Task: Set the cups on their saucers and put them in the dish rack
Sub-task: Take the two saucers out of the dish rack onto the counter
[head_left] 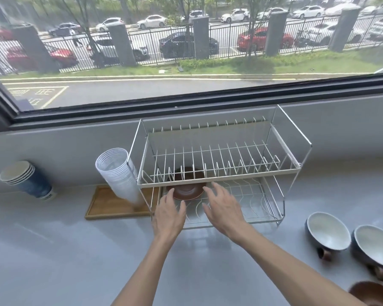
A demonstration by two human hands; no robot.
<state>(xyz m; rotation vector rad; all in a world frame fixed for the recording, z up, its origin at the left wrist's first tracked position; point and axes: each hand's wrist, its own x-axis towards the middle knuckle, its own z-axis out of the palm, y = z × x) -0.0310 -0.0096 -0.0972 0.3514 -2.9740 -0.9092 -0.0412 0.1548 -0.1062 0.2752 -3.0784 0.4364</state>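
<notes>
A white two-tier wire dish rack (219, 173) stands on the grey counter under the window. A brown saucer (187, 191) lies on its lower shelf at the left, partly hidden by the upper tier. My left hand (168, 215) and my right hand (223, 208) hover just in front of that shelf, fingers spread, holding nothing. Two dark cups with white insides sit at the right: one cup (327, 234) and a second cup (375, 247). Another brown saucer (372, 293) shows at the bottom right corner.
A leaning stack of clear plastic cups (117, 173) rests on a wooden tray (111, 205) left of the rack. A stack of blue paper cups (27, 180) lies further left. The window sill and wall run behind the rack.
</notes>
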